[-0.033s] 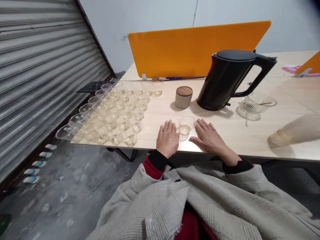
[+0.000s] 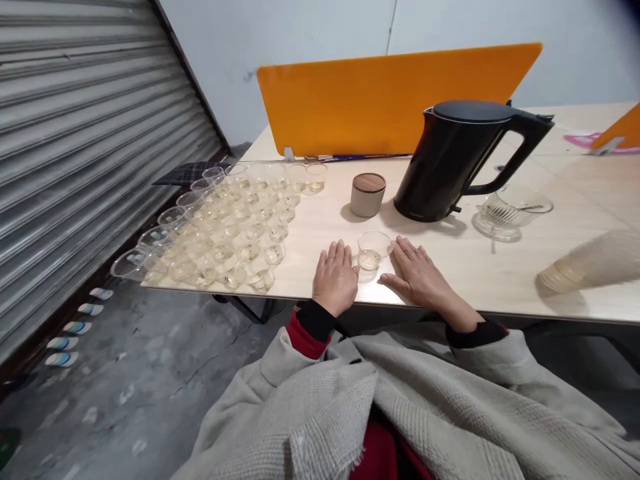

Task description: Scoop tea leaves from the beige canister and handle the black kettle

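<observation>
Both of my hands lie palm down on the pale wooden table [image 2: 320, 220], holding nothing. Between them stands a clear plastic cup [image 2: 370, 253] with a little pale yellow liquid in the bottom. My left hand [image 2: 336, 277] is flat just left of the cup, its thumb close to the cup's side. To the cup's right rests my right hand [image 2: 417, 277], fingers stretched forward and thumb spread toward the table's front edge. Behind the cup is a small grey canister [image 2: 367, 200] with a wooden lid. A black electric kettle [image 2: 435, 167] stands farther back to the right.
Many clear cups of pale liquid [image 2: 235, 233] crowd the table's left end. At right are a clear cup with a strainer-like utensil [image 2: 517, 207] and a stack of clear cups [image 2: 590, 263] on its side. An orange divider panel [image 2: 350, 107] runs behind.
</observation>
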